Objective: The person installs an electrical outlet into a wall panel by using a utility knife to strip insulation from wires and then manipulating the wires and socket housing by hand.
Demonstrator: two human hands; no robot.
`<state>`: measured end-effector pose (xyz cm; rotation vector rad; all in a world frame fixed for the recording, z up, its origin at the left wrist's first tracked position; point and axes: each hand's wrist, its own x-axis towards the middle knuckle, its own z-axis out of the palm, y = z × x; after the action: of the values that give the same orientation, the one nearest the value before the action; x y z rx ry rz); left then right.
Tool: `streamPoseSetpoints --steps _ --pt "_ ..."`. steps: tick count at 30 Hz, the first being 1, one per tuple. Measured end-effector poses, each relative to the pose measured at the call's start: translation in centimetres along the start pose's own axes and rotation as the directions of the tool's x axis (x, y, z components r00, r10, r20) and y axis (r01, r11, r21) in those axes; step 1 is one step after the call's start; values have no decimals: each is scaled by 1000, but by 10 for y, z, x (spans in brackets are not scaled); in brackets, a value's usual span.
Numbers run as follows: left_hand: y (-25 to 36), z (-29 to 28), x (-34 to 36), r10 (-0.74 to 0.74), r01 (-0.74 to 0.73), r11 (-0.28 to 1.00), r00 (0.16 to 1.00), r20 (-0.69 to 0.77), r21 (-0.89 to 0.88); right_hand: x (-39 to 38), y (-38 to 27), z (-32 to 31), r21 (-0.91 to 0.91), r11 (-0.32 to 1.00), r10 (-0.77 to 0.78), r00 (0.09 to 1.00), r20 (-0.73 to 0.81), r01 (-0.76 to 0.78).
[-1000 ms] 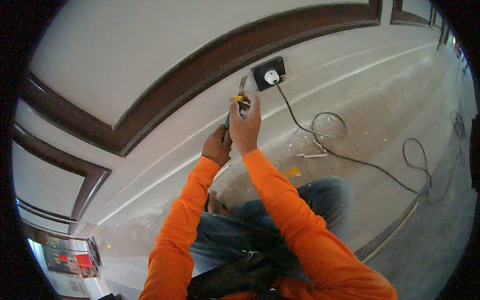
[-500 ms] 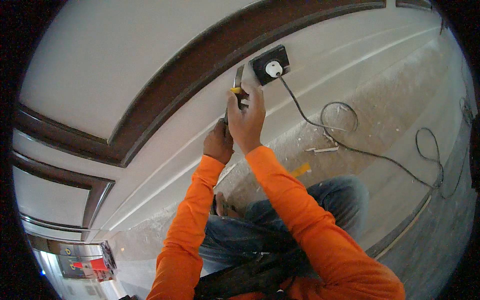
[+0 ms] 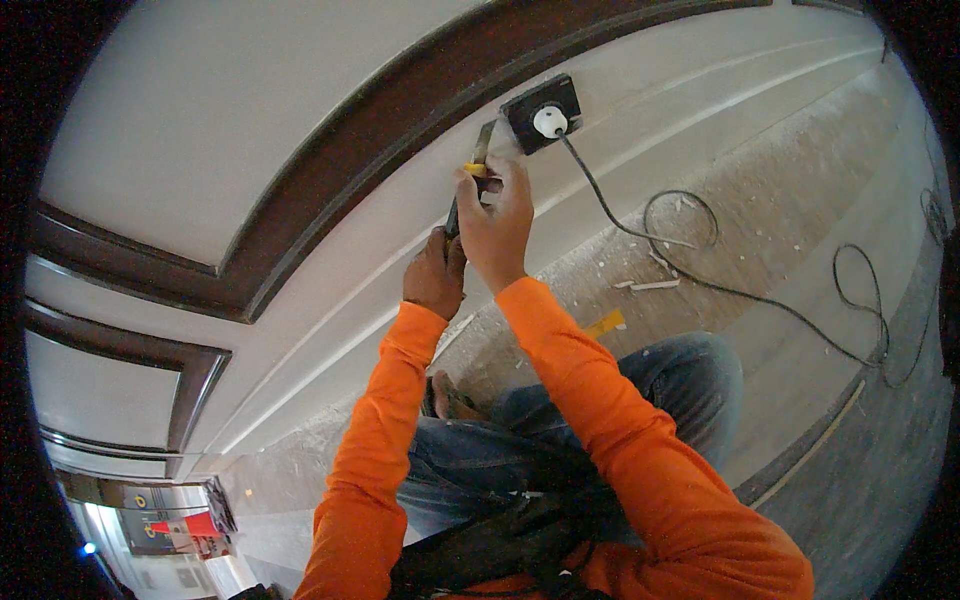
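Both my hands are on a chisel (image 3: 480, 150) with a flat metal blade, a yellow collar and a black handle. My left hand (image 3: 434, 274) is wrapped round the lower end of the handle. Higher up, my right hand (image 3: 497, 228) grips it near the collar, fingers partly hiding the handle. The blade points up along the white wall (image 3: 420, 200), its tip close to the left edge of a black wall socket (image 3: 520, 112). I cannot tell whether the blade touches the wall. A white round plug (image 3: 549, 121) sits in that socket.
A black cable (image 3: 598, 200) runs from the plug and loops over the dusty floor (image 3: 740, 240). White scraps (image 3: 655, 285) and a yellow strip (image 3: 605, 322) lie there. Dark brown moulding (image 3: 370, 170) crosses the wall above. My bent knee (image 3: 690, 380) is below, and a red-orange cone (image 3: 190, 526) lies far left.
The view has shifted slightly. The chisel's tip sits a little nearer the socket's edge, and more of the black handle shows between my two hands.
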<state>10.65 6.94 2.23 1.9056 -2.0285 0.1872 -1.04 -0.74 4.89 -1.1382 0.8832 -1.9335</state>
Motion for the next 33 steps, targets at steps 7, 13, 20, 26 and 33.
streamPoseSetpoints --steps 7,13,20,26,33 --pt "6 -3 7 41 -46 997 996 -73 -64 9 -1 -2 -40 993 -109 994 18 110" --pt "6 -3 6 -18 18 1000 1000 -20 -22 9 -2 0 59 998 -33 999 3 33" --pt "14 -7 9 -13 12 1000 999 -29 -25 10 5 0 26 999 -36 999 -9 36" --pt "12 -9 7 -39 39 999 999 -28 -16 8 -4 1 62 998 -3 1000 30 1" --pt "11 -11 8 -48 48 999 999 26 13 10 1 0 -26 997 -73 997 29 73"
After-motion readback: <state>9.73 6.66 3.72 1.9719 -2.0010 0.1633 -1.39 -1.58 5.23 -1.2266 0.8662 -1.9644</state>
